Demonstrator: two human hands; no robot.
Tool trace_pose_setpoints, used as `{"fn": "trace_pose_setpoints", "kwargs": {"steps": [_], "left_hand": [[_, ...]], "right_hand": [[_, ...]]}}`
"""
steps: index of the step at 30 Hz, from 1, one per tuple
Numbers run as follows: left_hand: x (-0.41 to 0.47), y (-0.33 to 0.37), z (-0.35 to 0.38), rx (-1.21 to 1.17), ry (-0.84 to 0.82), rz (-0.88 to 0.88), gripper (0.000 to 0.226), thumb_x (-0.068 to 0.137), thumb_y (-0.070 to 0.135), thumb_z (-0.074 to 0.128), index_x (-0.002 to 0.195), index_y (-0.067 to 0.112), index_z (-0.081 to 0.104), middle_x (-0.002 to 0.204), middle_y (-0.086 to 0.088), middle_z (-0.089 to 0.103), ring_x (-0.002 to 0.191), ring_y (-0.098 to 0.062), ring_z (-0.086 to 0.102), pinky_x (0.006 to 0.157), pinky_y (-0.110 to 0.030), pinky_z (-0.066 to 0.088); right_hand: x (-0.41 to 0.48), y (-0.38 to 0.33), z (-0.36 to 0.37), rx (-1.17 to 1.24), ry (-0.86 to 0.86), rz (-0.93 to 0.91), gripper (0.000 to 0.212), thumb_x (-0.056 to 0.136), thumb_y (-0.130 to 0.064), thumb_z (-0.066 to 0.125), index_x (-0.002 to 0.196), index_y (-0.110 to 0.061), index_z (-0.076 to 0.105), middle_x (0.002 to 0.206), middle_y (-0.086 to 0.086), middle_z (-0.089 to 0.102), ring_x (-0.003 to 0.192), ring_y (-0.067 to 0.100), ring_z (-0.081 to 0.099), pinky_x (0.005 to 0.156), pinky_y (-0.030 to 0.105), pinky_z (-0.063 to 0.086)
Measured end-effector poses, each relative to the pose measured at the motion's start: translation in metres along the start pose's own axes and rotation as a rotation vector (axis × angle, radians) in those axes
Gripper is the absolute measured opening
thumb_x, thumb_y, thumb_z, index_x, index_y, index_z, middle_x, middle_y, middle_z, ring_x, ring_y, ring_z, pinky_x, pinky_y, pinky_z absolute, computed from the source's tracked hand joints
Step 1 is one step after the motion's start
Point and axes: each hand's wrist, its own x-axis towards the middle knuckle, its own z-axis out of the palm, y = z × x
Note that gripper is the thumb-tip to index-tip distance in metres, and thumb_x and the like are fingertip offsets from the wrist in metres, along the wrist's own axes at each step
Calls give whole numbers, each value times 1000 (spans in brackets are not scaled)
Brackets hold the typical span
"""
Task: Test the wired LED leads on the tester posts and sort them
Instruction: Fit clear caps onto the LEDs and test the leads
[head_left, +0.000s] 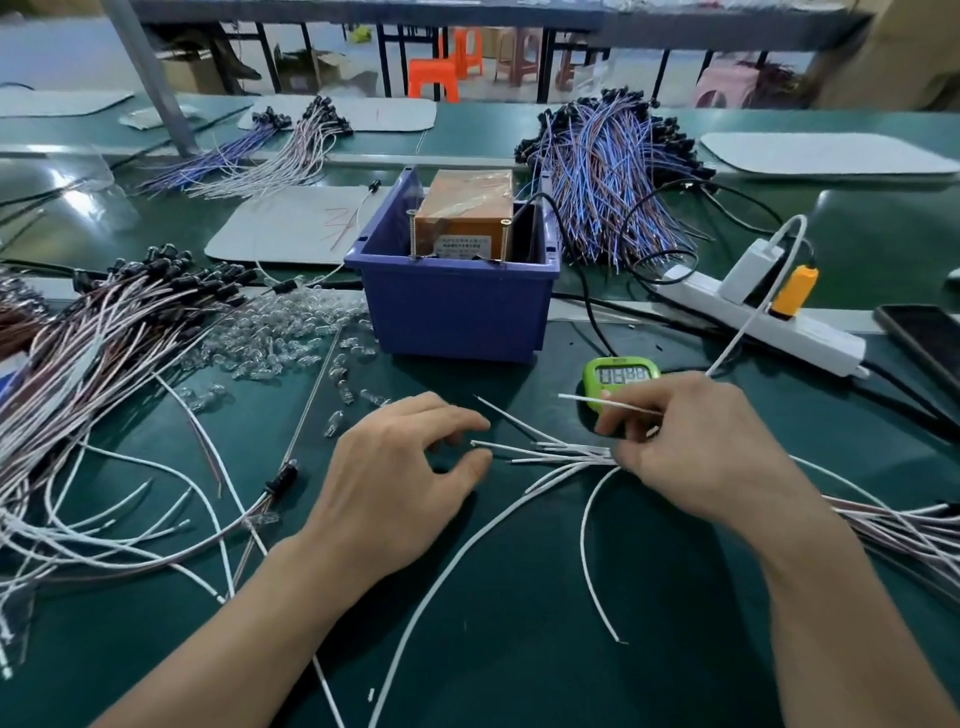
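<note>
1. Head view: the right hand (691, 447) grips a fan of thin white leads (566, 453), its fingers (613, 423) curled round the bunch where the strands meet, just in front of the green timer (621, 374). The tips splay leftward, low over the green bench (519, 597).
2. The left hand (410, 467) hovers at those tips with thumb and forefinger parted around one end. It holds nothing that I can see.
3. This looks like singling out one lead for testing. The next move calls for a fine pinch on one strand, then carrying its ends to the upright screw posts (413, 236) on the orange tester (467, 213) in the blue bin (457, 306), well beyond both hands.
4. The leads are smooth, limp, plastic-sheathed strands and will likely flop. The posts are threaded metal. Clear, glassy bulbs (280, 332) lie scattered to the left.
</note>
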Motion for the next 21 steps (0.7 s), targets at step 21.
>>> {"fn": "trace_pose_setpoints", "kwargs": {"steps": [21], "left_hand": [[4, 18, -2, -683, -405, -197, 17, 88, 10, 71, 83, 23, 81, 77, -8, 76, 72, -23, 71, 70, -36, 57]], "right_hand": [[30, -166, 5, 1267, -303, -337, 37, 109, -19, 43, 86, -9, 71, 56, 7, 60, 44, 13, 37, 42, 22, 27]]}}
